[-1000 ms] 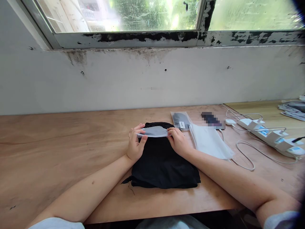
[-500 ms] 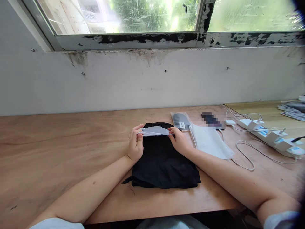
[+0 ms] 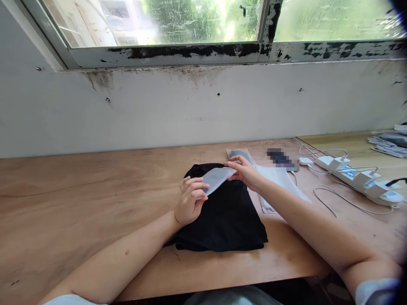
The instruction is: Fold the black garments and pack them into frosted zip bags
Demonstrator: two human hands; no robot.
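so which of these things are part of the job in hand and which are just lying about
In use:
translucent sleeve, held by the left hand and right hand
black cloth, beneath it
white plastic pile alongside, probably

Apparently lying about:
filled bag behind the right hand
power strip
dark pixelated item
grey bundle, far right

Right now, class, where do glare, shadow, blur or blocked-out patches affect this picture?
Head view: glare washes out parts of the window; head view: the black cloth is so dark that few folds show; head view: square mosaic blocks obscure a dark object; head view: both right-hand corners darken and blur.
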